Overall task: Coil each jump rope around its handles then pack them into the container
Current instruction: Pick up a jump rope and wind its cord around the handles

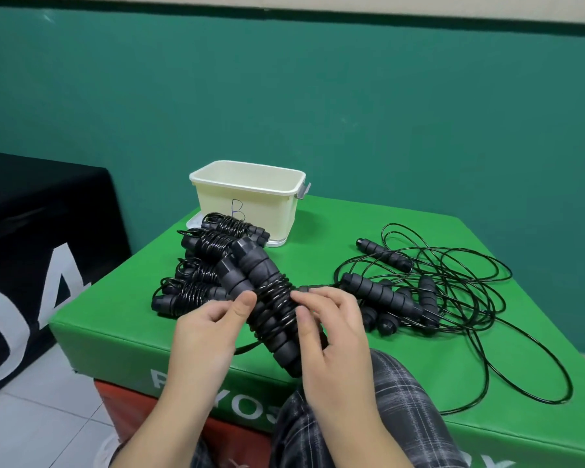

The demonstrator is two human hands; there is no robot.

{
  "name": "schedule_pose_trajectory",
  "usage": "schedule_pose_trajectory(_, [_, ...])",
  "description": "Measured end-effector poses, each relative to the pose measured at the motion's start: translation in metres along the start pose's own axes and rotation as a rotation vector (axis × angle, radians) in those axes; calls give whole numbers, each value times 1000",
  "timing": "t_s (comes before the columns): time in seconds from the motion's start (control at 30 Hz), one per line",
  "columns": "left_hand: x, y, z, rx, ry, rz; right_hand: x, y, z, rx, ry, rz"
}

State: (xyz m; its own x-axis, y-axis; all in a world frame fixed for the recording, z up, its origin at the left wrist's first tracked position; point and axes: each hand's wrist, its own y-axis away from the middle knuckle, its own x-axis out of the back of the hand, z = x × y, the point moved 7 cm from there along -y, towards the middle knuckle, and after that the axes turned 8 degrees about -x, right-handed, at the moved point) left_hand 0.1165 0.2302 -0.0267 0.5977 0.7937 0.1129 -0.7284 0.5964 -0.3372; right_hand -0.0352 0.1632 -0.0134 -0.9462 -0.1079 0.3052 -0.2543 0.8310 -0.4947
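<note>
I hold a black jump rope (264,292) above the near edge of the green mat, its two ridged handles side by side with cord wound round their middle. My left hand (206,336) pinches the bundle from the left with thumb and fingers. My right hand (331,336) grips it from the right, fingers curled on the coils. Several coiled jump ropes (203,265) lie in a pile on the mat's left part. Several uncoiled ropes (419,288) lie tangled on the right. The cream container (247,184) stands open at the back.
The green mat (115,315) tops a stack of padded blocks, with a red one below. A black cloth-covered box (41,238) stands to the left. One loose cord loop (527,363) hangs over the mat's right front. A teal wall is behind.
</note>
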Motion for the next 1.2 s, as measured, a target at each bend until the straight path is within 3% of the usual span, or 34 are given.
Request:
schedule_pose_trajectory(0.2, [3, -5, -3, -34, 167, 5, -19, 5, -1, -28, 102, -268])
schedule_pose_trajectory(0.4, [-5, -1, 6, -163, 184, -89, -9, 3, 4, -4, 191, -63])
schedule_pose_trajectory(0.57, [3, -4, 11, -300, 188, -67, -10, 6, 0, -97, 132, -144])
schedule_pose_trajectory(0.7, [3, -2, 23, -478, 80, -112, -3, 3, 11, -256, -96, -94])
schedule_pose_trajectory(0.87, [-7, 1, 20, -528, 113, -232, 4, 2, 13, -308, -341, -16])
schedule_pose_trajectory(1.07, [-7, -9, -4, -206, 362, -101, 5, 5, 3, -254, -377, -40])
schedule_pose_trajectory(1.2, [-17, -3, -11, -116, 351, -252, -2, 5, 6, -244, -429, -140])
